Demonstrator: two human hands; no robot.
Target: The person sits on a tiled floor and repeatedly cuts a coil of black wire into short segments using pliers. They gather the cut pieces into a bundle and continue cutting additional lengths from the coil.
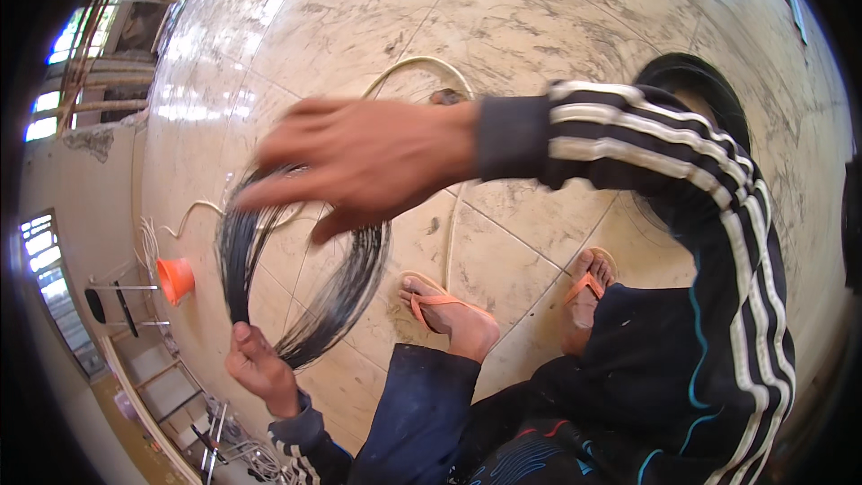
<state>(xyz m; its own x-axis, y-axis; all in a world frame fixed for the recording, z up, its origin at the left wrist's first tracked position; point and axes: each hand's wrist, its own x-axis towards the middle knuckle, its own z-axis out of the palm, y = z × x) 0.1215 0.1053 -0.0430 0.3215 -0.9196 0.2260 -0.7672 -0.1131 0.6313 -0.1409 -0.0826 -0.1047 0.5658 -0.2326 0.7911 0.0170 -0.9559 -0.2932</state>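
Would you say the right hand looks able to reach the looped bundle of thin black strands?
Probably yes: the right hand is over the upper part of the black bundle, nothing visibly in between, though motion blur hides any contact.

Workshop-like room, scuffed tiled floor (539, 18), chipped wall (87, 145)

A black strand loop (238, 260) is gripped at its lower end by the left hand (260, 368); its top is overlapped by the blurred right hand (368, 157).
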